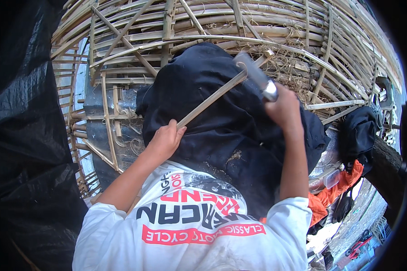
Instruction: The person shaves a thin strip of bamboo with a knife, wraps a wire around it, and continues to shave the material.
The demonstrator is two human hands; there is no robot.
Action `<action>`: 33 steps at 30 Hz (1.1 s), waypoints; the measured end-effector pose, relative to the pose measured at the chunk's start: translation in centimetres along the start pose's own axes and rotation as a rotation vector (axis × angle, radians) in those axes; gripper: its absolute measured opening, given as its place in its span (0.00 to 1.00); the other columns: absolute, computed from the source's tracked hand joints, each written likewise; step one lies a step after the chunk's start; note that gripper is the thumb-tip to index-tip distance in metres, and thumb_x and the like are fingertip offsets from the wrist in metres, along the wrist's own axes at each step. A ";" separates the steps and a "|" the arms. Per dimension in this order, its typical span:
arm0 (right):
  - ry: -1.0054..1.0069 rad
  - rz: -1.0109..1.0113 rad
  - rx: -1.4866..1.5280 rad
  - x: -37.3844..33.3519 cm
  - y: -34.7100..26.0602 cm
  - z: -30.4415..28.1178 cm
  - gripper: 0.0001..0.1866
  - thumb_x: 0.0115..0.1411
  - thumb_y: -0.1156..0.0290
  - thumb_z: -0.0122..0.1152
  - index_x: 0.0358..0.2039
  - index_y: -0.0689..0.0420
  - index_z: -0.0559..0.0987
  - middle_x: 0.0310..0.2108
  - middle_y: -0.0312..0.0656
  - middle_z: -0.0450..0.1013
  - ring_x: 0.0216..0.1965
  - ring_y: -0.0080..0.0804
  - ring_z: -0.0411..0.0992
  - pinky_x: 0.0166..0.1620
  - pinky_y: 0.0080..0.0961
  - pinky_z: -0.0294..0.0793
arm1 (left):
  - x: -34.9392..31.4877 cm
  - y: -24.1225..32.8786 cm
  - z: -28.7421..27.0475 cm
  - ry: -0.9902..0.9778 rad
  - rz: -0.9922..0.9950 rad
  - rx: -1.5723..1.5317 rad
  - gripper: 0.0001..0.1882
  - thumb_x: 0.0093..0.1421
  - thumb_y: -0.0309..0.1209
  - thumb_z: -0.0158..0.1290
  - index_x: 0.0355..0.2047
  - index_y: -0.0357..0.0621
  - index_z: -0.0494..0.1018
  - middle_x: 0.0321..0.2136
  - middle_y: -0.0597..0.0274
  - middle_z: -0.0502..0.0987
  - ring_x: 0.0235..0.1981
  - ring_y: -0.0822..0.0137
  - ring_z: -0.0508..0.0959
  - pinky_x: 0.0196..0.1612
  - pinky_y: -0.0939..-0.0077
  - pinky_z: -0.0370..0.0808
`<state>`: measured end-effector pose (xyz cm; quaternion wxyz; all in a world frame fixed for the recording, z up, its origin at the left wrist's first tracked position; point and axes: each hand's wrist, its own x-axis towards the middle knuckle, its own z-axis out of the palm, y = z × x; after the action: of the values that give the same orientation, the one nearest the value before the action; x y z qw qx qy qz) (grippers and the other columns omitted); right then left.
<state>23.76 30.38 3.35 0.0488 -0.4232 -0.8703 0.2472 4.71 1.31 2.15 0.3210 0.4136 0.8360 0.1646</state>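
The left hand (165, 140) is clamping the near end of a thin, stiff, light bamboo strip (212, 97); the right hand (282, 106) is gripping a heavy knife (257, 76) by its handle, shaving the strip's far end.

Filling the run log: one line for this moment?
left hand grips bamboo strip | right hand holds knife on strip | dark cloth beneath

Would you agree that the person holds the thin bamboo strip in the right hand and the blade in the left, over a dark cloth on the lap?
Not quite: the head view shows the hands swapped. The left hand holds the bamboo strip, the right hand the blade, over the dark cloth.
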 end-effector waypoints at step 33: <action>-0.145 -0.021 -0.119 -0.5 -2.4 4.3 0.12 0.43 0.69 0.59 0.28 0.61 0.81 0.28 0.58 0.78 0.33 0.56 0.78 0.41 0.45 0.78 | 0.0 0.2 -0.3 0.030 0.021 -0.017 0.18 0.70 0.37 0.47 0.30 0.33 0.63 0.20 0.33 0.72 0.28 0.31 0.74 0.27 0.47 0.68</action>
<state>21.12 27.09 0.77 -0.0369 -0.3970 -0.8892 0.2244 4.62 1.43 2.43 0.3100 0.4172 0.8348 0.1813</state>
